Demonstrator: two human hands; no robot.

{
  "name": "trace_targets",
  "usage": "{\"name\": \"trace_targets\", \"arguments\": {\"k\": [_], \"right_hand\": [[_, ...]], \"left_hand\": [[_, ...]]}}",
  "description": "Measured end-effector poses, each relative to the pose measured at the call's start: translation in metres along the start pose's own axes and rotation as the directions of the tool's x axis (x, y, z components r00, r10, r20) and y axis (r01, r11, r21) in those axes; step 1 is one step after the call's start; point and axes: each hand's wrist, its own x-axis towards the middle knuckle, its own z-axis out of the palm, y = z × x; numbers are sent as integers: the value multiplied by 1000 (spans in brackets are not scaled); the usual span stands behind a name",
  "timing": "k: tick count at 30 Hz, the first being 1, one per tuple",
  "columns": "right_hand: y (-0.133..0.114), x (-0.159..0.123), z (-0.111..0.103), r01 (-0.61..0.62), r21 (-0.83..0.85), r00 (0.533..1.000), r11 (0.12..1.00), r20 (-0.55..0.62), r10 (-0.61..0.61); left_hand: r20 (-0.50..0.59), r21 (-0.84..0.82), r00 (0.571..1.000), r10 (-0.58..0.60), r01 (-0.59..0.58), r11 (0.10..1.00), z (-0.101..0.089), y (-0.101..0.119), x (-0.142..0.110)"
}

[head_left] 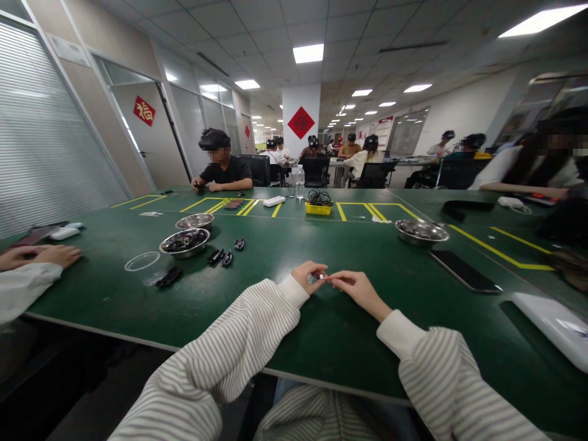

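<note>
Green tabletop (344, 352), yellow tape lines (482, 245), grey tiled ceiling (257, 37) above.
We find the curled left hand (307, 275) and nearly closed right hand (357, 288) pinching a small reddish part (322, 277) between them, over the tabletop.

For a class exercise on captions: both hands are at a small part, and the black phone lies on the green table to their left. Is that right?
Wrong side: the left hand and right hand are at a small part, but the head view shows the black phone on the green table to their right.
</note>
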Motion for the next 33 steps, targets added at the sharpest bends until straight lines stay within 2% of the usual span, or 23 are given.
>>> {"name": "trace_targets", "arguments": {"k": [12,21,33], "right_hand": [[3,1,1,9,52,1000,999,26,-10],[1,0,1,22,65,1000,998,-16,-21],[1,0,2,54,44,996,998,-72,-50]], "left_hand": [[1,-17,1000,-2,2,1000,-1,5,2],[3,38,1000,19,-20,999,-2,4,2],[24,-44,999,-35,36,998,-1,5,-1]]}}
